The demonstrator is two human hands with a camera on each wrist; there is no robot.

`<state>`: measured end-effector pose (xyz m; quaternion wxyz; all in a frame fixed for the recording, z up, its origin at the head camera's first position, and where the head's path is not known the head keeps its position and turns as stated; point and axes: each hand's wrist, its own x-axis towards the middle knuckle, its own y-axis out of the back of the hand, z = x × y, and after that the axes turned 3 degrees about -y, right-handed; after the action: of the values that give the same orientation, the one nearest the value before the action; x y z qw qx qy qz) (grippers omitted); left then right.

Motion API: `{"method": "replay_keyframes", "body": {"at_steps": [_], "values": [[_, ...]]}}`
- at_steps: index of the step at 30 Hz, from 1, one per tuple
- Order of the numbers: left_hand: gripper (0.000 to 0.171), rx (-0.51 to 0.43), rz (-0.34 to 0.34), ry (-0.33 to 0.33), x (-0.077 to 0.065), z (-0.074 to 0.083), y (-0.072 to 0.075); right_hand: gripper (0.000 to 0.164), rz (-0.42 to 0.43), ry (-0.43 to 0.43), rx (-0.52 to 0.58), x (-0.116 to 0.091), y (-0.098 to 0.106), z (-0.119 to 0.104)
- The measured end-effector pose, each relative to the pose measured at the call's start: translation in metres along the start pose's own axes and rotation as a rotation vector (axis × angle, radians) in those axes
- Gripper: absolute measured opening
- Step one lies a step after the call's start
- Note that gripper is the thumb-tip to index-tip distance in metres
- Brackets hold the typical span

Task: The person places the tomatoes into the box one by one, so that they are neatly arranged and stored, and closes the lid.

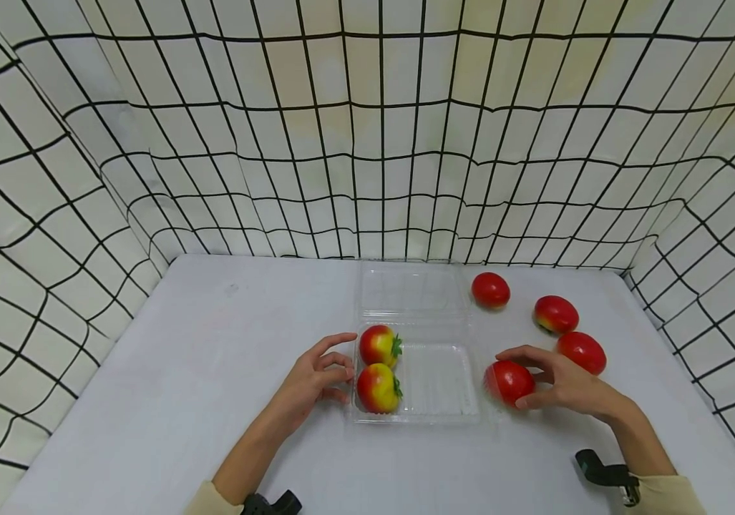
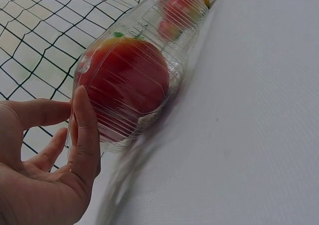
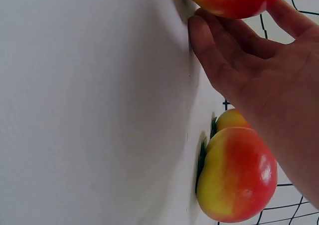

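While our left hand [image 1: 315, 372] pinches the left edge of the clear clamshell container [image 1: 438, 379], our right hand [image 1: 563, 383] grips a red tomato [image 1: 507, 383] just right of it. Two tomatoes [image 1: 376, 390] sit inside, along the container's left wall; three others [image 1: 555, 313] lie to its right. White tabletop [image 1: 419, 465] surrounds the container; black netting [image 1: 381, 159] before pale walls [image 1: 399, 129] rises behind it.

A small booth-like workspace is shown, its building type not identifiable: the white table [image 1: 258, 307] is enclosed, behind and on both sides, by black netting [image 1: 381, 34] against pale walls [image 1: 399, 71].
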<state>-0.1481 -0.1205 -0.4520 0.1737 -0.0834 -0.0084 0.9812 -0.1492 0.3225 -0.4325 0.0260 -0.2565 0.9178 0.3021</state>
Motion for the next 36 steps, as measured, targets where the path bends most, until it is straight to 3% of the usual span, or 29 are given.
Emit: {"method": "replay_keyframes", "body": {"at_steps": [12,36], "values": [[0.058,-0.007,-0.001,0.002,0.001,0.002,-0.001,0.079,-0.010,0.012,-0.022,-0.001,0.005,0.003],[0.059,-0.012,-0.002,0.008,0.001,0.000,0.000,0.078,0.133,0.008,0.011,-0.008,0.010,-0.013]]}}
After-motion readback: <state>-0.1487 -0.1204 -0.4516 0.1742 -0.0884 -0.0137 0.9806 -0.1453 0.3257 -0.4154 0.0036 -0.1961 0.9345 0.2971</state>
